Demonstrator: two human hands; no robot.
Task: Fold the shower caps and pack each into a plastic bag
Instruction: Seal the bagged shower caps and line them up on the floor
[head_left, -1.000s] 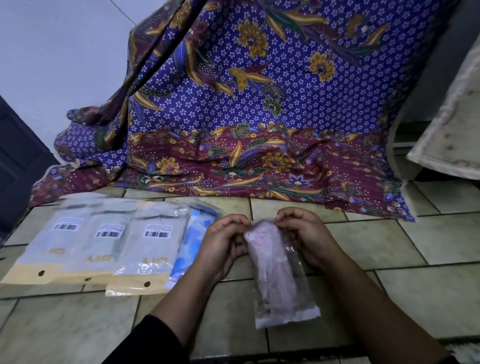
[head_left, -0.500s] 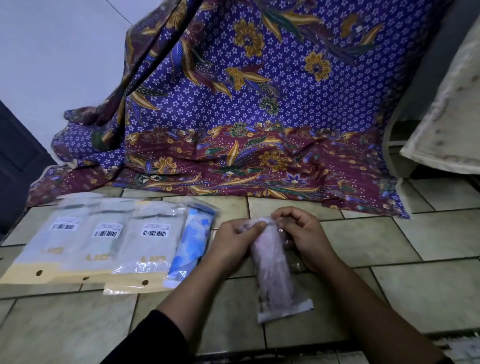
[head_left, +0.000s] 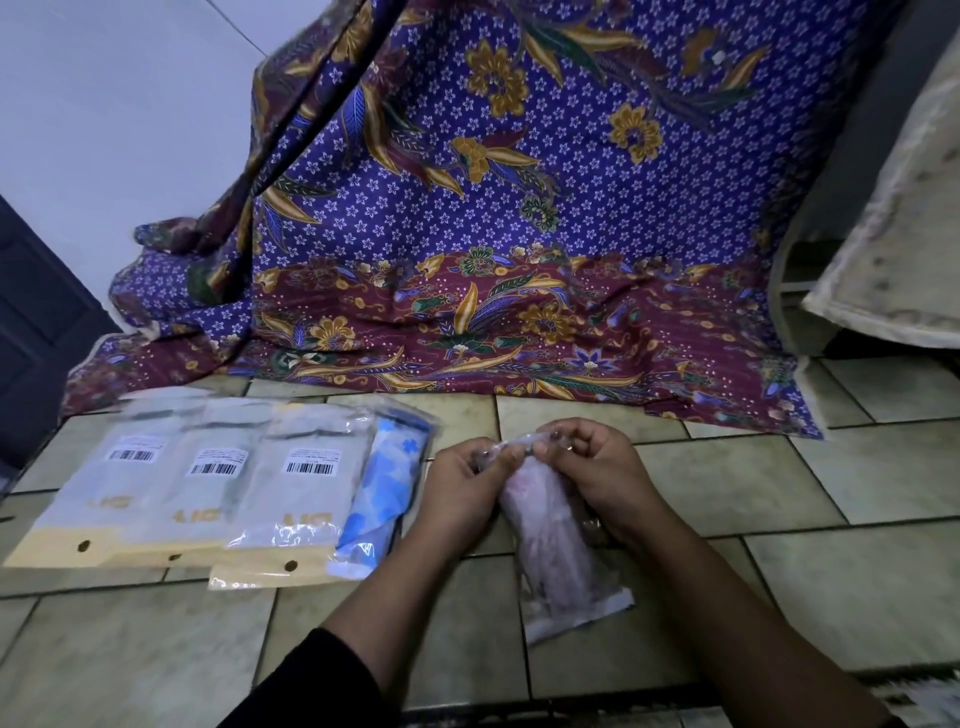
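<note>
Head view, left hand (head_left: 464, 491) and right hand (head_left: 597, 470) pinch plastic bag (head_left: 574, 603) mouth, grips now closer

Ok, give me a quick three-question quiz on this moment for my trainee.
1. True or false: the left hand and the right hand both pinch the top of the clear plastic bag holding the folded pink shower cap.
2. What lies just beside the left hand, on its left? A) bagged blue flower-print shower cap B) red towel C) scissors
3. How many grey barcode-labelled packets lie on the tiled floor?
Key: 1 true; 2 A; 3 three.
</note>
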